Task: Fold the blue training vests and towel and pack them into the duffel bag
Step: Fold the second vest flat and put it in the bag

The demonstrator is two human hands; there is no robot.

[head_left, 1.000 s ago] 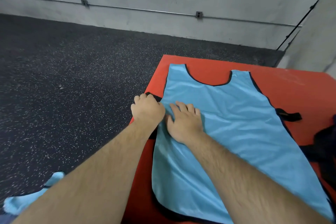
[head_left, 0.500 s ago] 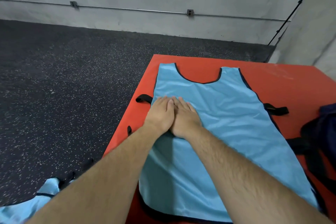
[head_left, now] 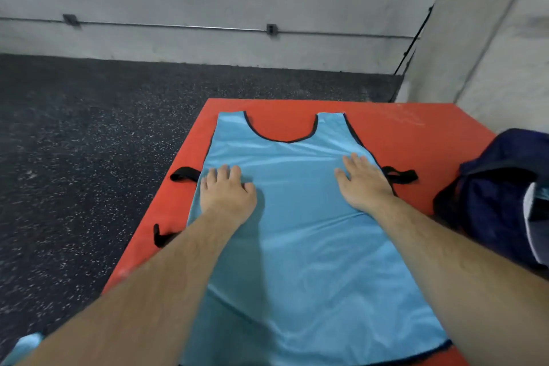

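Training vest: lies flat, neck hole away from us, on the red bench; unfolded and not yet packed.
Left hand: palm down with fingers straight and spread, pressing the vest near its left edge.
Right hand: laid the same way, flat and spread, near the right edge and well apart from the left.
Purpose of hold: we judge that the two palms are smoothing the slippery cloth outward, so that a fold will lie clean.
Side straps: black loops stick out past both edges — they will likely need tucking in.
Edges: the vest's left side runs close to the bench's left rim, and beyond it the bench drops to the speckled floor.
Open room: bare red surface shows above the neck and to the right — enough, we judge, to fold inward.
Duffel bag: dark blue, at the right end of the bench, near the right forearm; its mouth appears to gape.
Blue cloth: lies on the floor at the lower left; we cannot tell whether it is a vest or the towel.
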